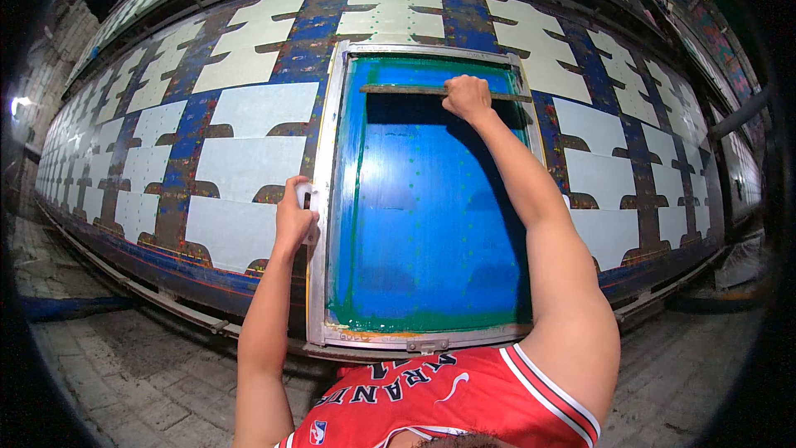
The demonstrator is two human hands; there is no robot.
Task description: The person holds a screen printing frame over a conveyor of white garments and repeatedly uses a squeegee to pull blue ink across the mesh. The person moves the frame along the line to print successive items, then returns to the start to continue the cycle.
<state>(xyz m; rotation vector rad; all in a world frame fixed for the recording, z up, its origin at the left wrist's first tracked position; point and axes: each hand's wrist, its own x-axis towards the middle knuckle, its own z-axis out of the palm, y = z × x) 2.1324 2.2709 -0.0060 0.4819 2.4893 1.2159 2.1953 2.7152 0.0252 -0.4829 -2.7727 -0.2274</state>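
Note:
A screen-printing screen with blue mesh [414,216], green edging and a silver metal frame [319,282] lies on the long printing table in front of me. My left hand [294,211] is closed round a white handle [305,192] on the frame's left side. My right hand [467,98] grips a long squeegee bar [398,90] lying crosswise near the screen's far end, with a dark band just below it. The mesh shows small green dots, and my right arm reaches over its right part.
The long table [290,50] carries rows of pale cut pieces [249,166] on both sides and beyond the screen. A metal rail [224,325] runs along the near edge, above a paved floor [133,373]. A pipe [738,120] juts at the right, and another table stretches along the back.

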